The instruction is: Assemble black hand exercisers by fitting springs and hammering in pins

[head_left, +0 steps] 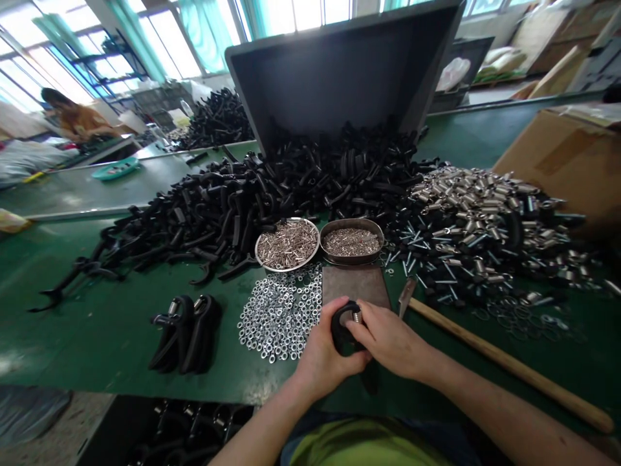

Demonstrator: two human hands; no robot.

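In front of my body I hold a black plastic clamp-like part with a curved body, a small metal coil spring showing at its upper right. My left hand wraps around its left side and underside, with the thumb below. My right hand pinches at the right side by the spring, fingers closed; its fingertips partly hide the inside of the part. Just beyond my hands lies a flat metal plate. Loose hex nuts are spread to the left of it. A hammer with a wooden handle rests at the right.
A round dish of small pins and an oval tin stand behind the plate. Black plastic parts spill from a tipped grey bin. Springs and bolts are heaped right, near a cardboard box. Spring-fitted clamps lie left.
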